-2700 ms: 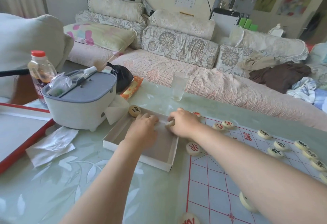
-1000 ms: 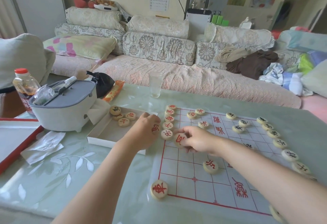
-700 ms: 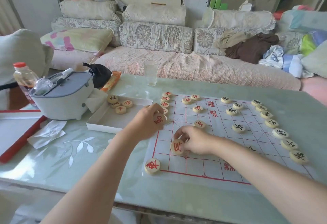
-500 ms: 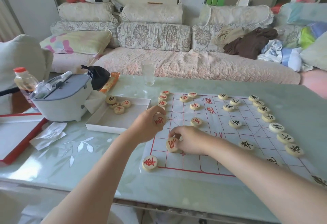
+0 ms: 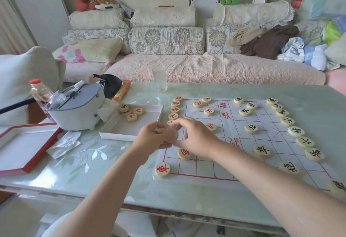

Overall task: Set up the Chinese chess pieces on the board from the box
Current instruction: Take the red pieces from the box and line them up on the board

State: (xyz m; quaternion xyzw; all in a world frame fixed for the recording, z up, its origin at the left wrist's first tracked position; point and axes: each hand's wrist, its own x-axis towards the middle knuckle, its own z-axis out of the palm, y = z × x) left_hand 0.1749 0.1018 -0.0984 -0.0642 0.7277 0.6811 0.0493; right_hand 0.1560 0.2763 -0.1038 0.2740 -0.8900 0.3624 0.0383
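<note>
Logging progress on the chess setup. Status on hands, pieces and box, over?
Left hand and right hand meet above left edge of board, fingers curled; grip unclear. Four pieces lie in box. Glass stands off the board.

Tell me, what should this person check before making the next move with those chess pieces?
1. Piece in hand: cannot tell; the left hand and right hand meet with curled fingers, hiding anything between them.
2. Supply: ok; four pieces lie in the box.
3. Red edge row: not ok; bare points show between the near corner piece and the far red pieces.
4. Board lying flat: ok.
5. Glass: ok; it stands beyond the board's far edge, apart from the pieces.
</note>
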